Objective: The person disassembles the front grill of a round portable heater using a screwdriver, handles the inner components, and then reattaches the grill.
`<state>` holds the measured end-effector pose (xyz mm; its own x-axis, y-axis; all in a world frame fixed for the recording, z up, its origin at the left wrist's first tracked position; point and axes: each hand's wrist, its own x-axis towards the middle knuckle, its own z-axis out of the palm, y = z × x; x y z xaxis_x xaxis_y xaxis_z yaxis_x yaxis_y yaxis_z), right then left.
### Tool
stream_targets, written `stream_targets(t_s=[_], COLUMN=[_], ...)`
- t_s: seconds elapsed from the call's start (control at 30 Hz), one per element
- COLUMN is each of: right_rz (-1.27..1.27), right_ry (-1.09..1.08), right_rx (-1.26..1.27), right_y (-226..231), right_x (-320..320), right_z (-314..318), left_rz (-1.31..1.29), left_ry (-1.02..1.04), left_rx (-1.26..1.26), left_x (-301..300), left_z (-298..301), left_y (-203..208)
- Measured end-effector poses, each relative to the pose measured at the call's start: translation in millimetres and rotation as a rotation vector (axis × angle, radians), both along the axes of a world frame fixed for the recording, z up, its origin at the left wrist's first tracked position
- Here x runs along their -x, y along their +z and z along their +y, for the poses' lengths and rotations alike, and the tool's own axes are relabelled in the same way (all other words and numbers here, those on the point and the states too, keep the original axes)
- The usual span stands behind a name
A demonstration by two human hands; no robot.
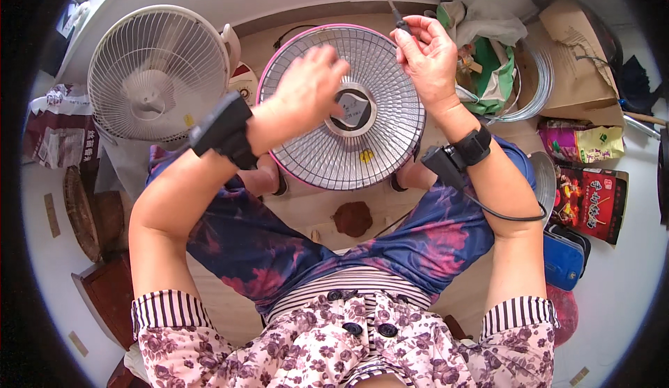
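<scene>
A round electric heater (306,152) with a pink rim and a dark wire grille stands upright between my knees, a silver disc at its centre. My left hand (306,95), smeared by motion, is over the left part of the grille, thumb apart from the fingers and nothing visible in it. Whether it touches the wires I cannot tell. Beyond the heater's upper right edge, my right hand (428,60) is closed on the dark handle of a screwdriver (391,6). The thin metal shaft points up and away from the grille.
A white fan (157,74) stands to the left of the heater. On the right are a green and white bag (491,74), a coil of clear tubing (543,85), torn cardboard (575,60), a red package (589,203) and a blue case (563,259). A brown wooden piece (352,219) lies on the floor.
</scene>
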<state>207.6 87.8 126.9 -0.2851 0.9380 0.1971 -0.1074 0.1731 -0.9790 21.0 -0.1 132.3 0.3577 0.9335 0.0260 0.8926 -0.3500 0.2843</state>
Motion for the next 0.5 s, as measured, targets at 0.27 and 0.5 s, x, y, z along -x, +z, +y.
stream_targets(t_s=[0.27,0.5], right_rz=[-0.04,0.015], right_ry=[-0.038,-0.038], right_rx=[0.008,-0.022], right_y=[-7,-1], right_x=[-7,0], right_z=[-3,4], left_rz=[-0.025,0.223], left_ry=[-0.073,-0.005], left_rx=[-0.015,0.105], left_x=[29,12], left_z=[-4,-10], left_y=[-6,0])
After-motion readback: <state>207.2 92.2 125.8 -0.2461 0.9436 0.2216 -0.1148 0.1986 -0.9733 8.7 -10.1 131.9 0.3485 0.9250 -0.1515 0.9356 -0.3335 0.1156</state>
